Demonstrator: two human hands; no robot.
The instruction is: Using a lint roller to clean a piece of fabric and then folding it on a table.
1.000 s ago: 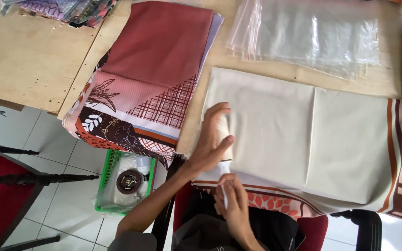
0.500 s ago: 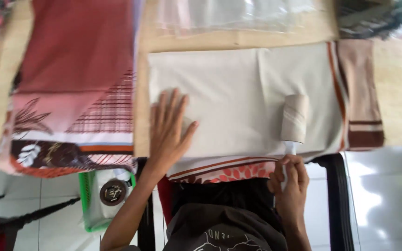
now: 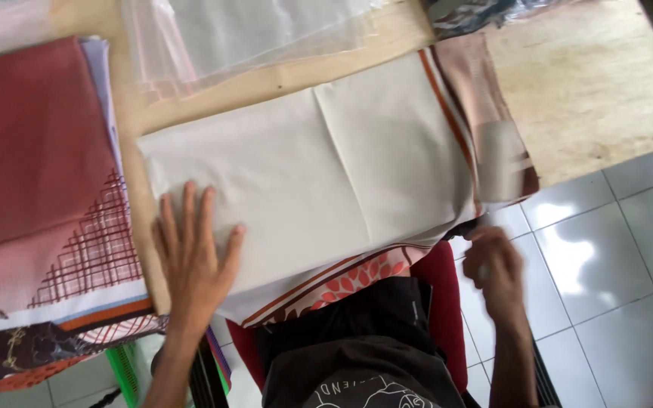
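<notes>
Cream folded cloth (image 3: 319,174) lay flat on the wooden tabletop (image 3: 591,83), left hand (image 3: 190,261) spread open pressing its near corner, right hand (image 3: 493,264) curled at the right hem, hold unclear; better kept pinned flat while smoothing.

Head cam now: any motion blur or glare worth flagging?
Head view: right hand and the pale roller above it are motion-smeared; left hand flat on the cream cloth is sharp; daylight glare patches on the floor tiles; clear plastic bags look washed out.
</notes>
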